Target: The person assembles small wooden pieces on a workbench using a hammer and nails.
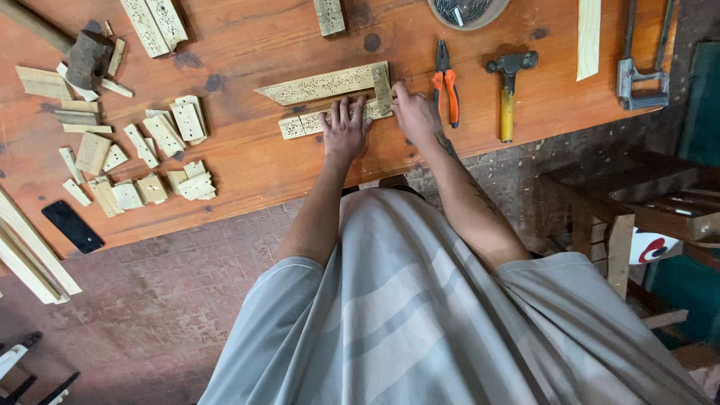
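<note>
Aligning carved moulding strips on table [247, 165].
Left hand [346, 129] flat, open, pressing lower strip [307, 124]; right hand [414, 112] pinching corner piece [382, 86] at 12 o'clock. Keep mitre closed, edges flush.

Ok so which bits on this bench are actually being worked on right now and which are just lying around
In hand:
left hand flat on the lower carved strip
right hand at the corner of the carved frame pieces

Lying about:
pliers
hammer
hacksaw
wood offcuts
phone
</note>
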